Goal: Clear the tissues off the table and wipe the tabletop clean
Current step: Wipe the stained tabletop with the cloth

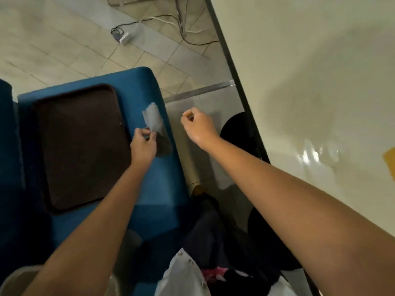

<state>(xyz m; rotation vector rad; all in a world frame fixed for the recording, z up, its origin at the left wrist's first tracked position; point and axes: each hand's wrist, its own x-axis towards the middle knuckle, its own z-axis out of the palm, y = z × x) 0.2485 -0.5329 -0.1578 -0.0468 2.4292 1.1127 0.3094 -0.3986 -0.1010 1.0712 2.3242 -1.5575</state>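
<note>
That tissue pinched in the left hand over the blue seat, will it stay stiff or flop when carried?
Probably floppy: the tissue looks thin and creased, held only at one end by the left hand. Likely very light, since a fingertip pinch alone holds it up.

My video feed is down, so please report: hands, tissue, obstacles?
Left hand pinches tissue over blue seat, beside brown tray. Right hand curled, holds nothing. Table at right, nothing seen in the way.
</note>
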